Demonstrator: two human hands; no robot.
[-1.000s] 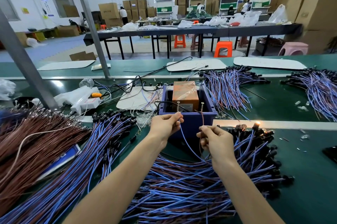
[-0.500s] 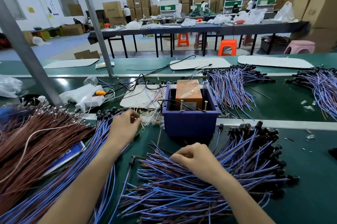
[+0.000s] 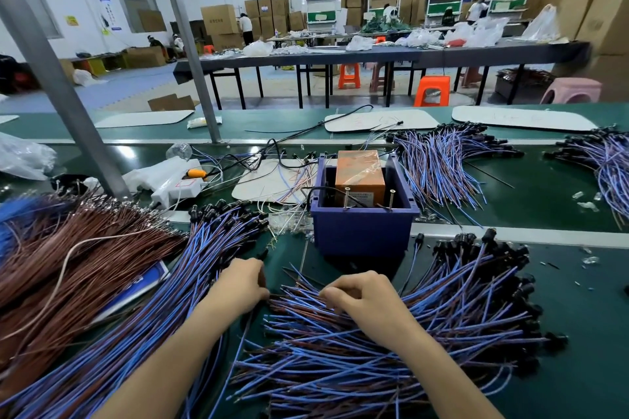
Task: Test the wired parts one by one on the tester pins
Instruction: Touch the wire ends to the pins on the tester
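The left hand (image 3: pixel 243 282) lies knuckles up at the near edge of the pile (image 3: pixel 442 333) of blue and brown wired parts. Its fingers are curled, but the fingertips are hidden under the hand where they meet the loose wire ends, so it cannot be told whether it grasps a wire. The right hand (image 3: pixel 366 299) sits just beside it on the same pile, fingers curled down and clasping strands at their loose ends. Which single part it has cannot be picked out in the tangle. The pile's black caps fan out to the right, and its nearest wires are cut off by the lower edge.

Just beyond the pile stands a blue box (image 3: pixel 360 238) on the green table (image 3: pixel 585 316). It holds an orange block (image 3: pixel 360 170) wrapped in clear film, and a black cable (image 3: pixel 311 195) runs over its left wall. Two upright pins (image 3: pixel 347 199) rise at its front wall, apart from both hands.

To the left, a second heap (image 3: pixel 153 299) of the same parts is partly covered by the left forearm. Beside it, brown wires (image 3: pixel 68 265) run off the left edge. A slanting grey post (image 3: pixel 58 78) hides part of the table behind it.
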